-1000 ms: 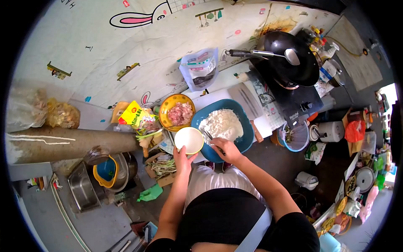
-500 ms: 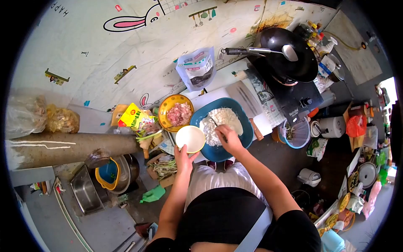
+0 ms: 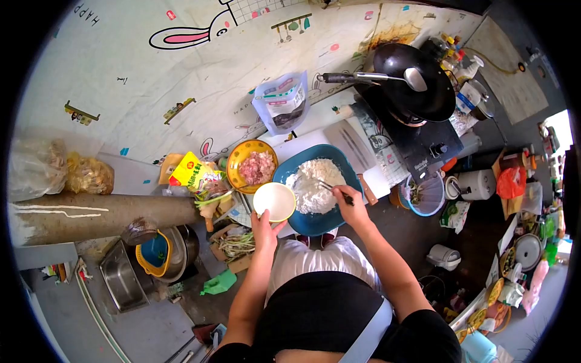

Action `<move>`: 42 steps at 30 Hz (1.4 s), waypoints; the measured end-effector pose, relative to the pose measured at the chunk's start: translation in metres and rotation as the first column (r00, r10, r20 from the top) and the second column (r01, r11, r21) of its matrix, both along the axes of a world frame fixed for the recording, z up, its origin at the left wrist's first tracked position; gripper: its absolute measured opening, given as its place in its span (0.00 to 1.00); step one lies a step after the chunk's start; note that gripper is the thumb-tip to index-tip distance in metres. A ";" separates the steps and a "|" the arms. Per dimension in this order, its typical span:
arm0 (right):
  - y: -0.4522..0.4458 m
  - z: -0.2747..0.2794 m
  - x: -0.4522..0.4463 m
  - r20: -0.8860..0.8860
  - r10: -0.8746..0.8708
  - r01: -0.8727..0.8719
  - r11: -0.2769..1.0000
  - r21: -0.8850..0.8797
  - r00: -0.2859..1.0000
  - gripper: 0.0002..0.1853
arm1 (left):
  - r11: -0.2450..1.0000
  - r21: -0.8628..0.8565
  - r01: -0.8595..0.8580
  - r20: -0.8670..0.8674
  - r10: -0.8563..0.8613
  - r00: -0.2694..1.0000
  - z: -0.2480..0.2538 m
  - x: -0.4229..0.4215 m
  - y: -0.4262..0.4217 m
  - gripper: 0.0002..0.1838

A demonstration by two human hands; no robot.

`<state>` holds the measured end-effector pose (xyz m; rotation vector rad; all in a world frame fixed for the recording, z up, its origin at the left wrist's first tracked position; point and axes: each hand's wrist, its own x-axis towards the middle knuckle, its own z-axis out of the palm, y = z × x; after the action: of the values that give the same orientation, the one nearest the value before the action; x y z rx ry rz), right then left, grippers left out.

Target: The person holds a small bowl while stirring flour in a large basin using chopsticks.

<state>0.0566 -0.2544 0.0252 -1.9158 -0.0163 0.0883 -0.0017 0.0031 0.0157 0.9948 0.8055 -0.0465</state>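
My left hand [image 3: 265, 233] grips a small bowl [image 3: 274, 202], white inside with a yellowish rim, tipped slightly beside the basin's left edge. In my right hand [image 3: 352, 210] are dark, thin chopsticks [image 3: 327, 186], their tips in the white flour [image 3: 307, 192]. The flour, partly clumped, lies in a blue basin [image 3: 311, 226] in front of me. Left of the basin stands an orange-yellow bowl [image 3: 235, 164] of pink minced meat [image 3: 256, 167]. A cleaver [image 3: 352, 145] with a wooden handle lies on a white cutting board [image 3: 380, 179] at the basin's right.
A black wok [image 3: 439, 91] with a ladle [image 3: 414, 80] across it sits on the stove at the upper right. A standing pouch [image 3: 282, 104] and a yellow seasoning bag [image 3: 192, 173] are behind. A blue-rimmed strainer [image 3: 427, 195] is at right, a sink [image 3: 123, 276] at left.
My right hand has moved right and slightly toward me, drawing the chopsticks through the flour. The left hand and small bowl stay nearly where they were.
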 end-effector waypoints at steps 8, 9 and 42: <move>0.021 -0.005 -0.024 0.173 0.087 -0.078 0.995 -0.061 0.981 0.07 | 1.000 0.005 0.003 -0.024 -0.003 1.000 -0.007 0.001 -0.005 0.27; 0.026 -0.003 -0.026 0.155 0.091 -0.088 0.996 -0.025 0.984 0.07 | 1.000 0.001 0.008 -0.021 -0.008 1.000 -0.006 0.003 -0.007 0.27; 0.027 -0.015 -0.020 0.215 0.105 -0.080 0.989 -0.121 0.971 0.10 | 0.995 -0.005 0.104 -0.009 -0.104 0.995 -0.011 0.011 -0.015 0.28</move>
<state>0.0366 -0.2269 0.0103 -2.0279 -0.2560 -0.0626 0.0096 -0.0117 0.0051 1.0323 0.7610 -0.1424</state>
